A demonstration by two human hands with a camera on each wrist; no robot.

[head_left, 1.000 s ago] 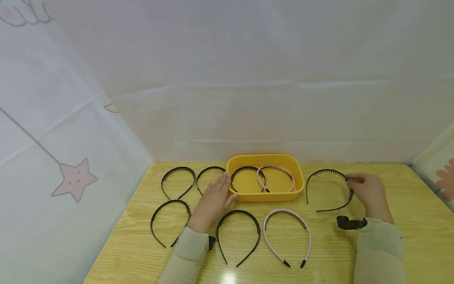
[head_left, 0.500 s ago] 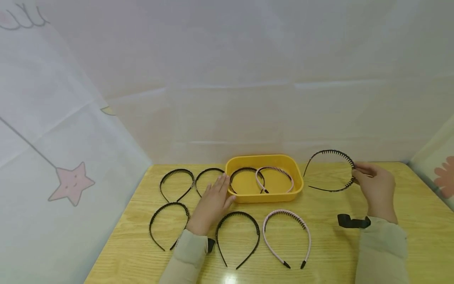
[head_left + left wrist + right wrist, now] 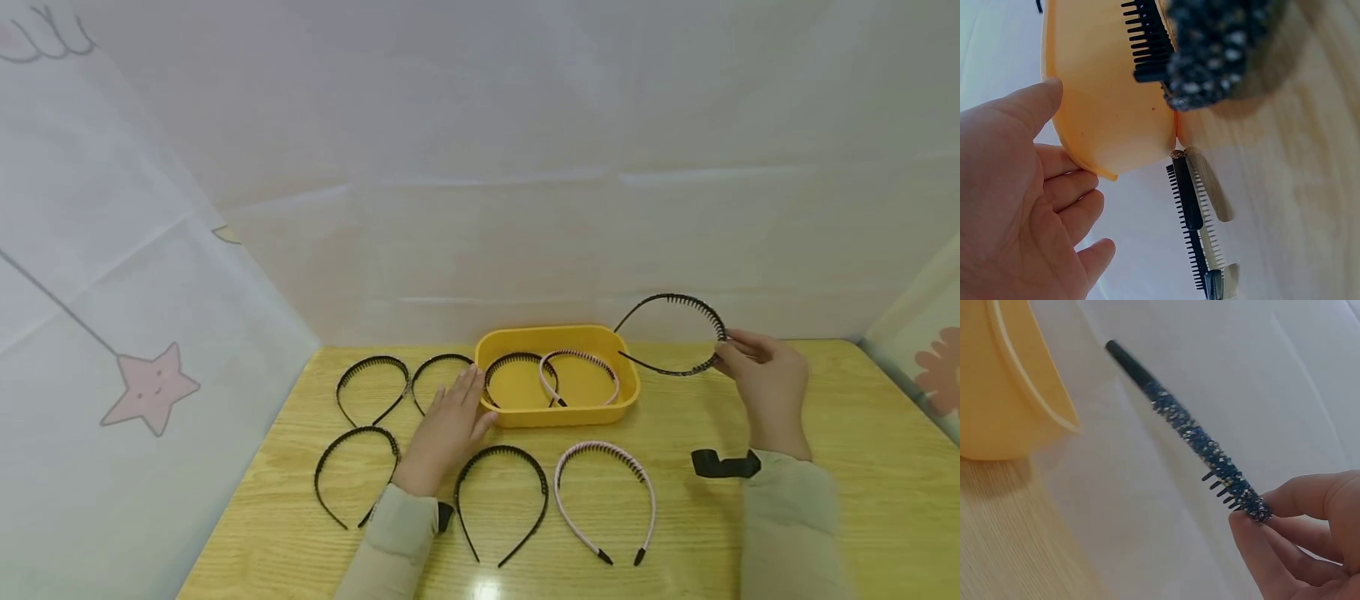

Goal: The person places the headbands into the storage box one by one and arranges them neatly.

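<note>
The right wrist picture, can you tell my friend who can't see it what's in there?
A right hand pinches a dark, sparkly headband with little comb teeth, held up in front of a pale backdrop. At the upper left is part of a yellow bin, with a wooden table below.

We face a wood-grain bench (image 3: 900, 500), creased pale sheet (image 3: 480, 208) behind, pink star (image 3: 152, 387) at left, coral flower (image 3: 942, 375) at right, glare (image 3: 486, 590) in front.

Two headbands (image 3: 576, 352) in tray (image 3: 558, 417), tray on table (image 3: 885, 433).
</note>
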